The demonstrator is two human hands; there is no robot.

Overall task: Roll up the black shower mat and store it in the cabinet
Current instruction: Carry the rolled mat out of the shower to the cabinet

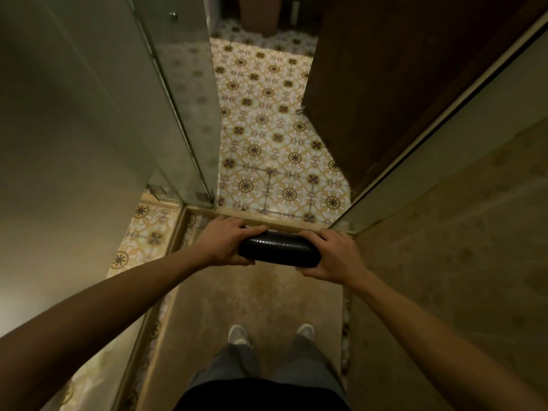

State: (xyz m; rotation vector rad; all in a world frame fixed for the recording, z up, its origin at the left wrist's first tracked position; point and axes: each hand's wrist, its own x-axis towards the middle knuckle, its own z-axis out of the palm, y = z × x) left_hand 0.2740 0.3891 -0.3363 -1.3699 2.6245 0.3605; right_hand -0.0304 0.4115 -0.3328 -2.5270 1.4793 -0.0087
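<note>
The black shower mat is a tight, glossy, textured roll lying crosswise just inside the raised sill of the shower. My left hand wraps around its left end and my right hand wraps around its right end. Whether the roll rests on the shower floor or is held just above it cannot be told. No cabinet can be made out for certain.
I stand on the beige shower floor, my shoes behind the roll. A glass door stands open at left, a glass panel at right. Patterned tile floor lies beyond the sill. A dark wooden door or panel stands at the right.
</note>
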